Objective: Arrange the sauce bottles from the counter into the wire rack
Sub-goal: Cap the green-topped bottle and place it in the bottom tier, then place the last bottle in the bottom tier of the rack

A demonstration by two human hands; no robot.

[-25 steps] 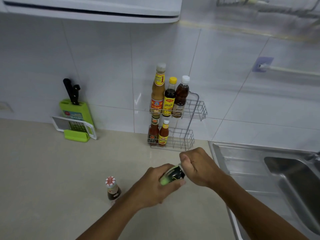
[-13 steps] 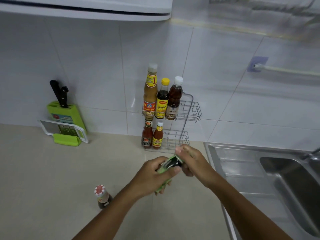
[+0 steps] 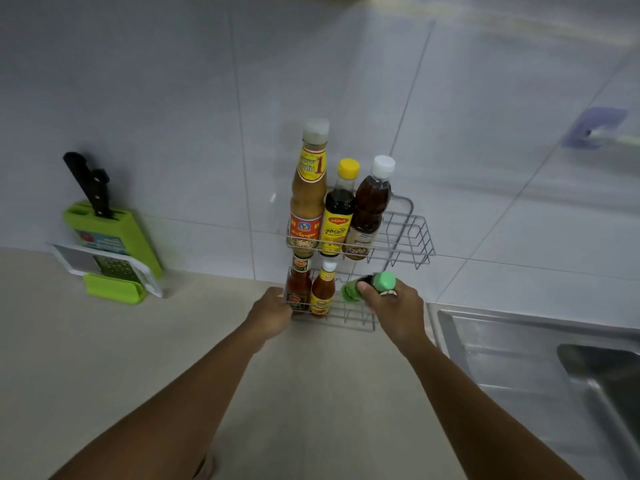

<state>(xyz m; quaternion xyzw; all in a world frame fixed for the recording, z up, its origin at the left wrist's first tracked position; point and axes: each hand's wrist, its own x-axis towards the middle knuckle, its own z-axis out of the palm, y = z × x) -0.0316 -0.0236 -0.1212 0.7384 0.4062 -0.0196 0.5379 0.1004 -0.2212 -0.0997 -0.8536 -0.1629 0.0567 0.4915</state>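
Note:
A two-tier wire rack [image 3: 412, 237] stands on the counter against the tiled wall. Its upper tier holds a tall orange-brown bottle [image 3: 308, 202], a dark yellow-capped bottle [image 3: 339, 216] and a brown white-capped bottle [image 3: 369, 209]. Two small red sauce bottles [image 3: 298, 284] [image 3: 322, 289] stand at the left of the lower tier. My right hand [image 3: 398, 306] grips a dark green-capped bottle [image 3: 382, 281], tilted, at the lower tier just right of them. My left hand [image 3: 272, 311] holds the rack's lower front-left corner.
A green knife block [image 3: 114, 237] with black-handled knives and a white grater [image 3: 114, 268] lean on the wall at the left. A steel sink [image 3: 536, 358] borders the rack on the right. Beige counter [image 3: 104, 358] spreads in front. A purple wall hook [image 3: 595, 128] sits upper right.
The green-capped bottle went from both hands to my right hand alone and moved forward to the lower tier. My left hand reached the rack. The small bottle on the counter left the view.

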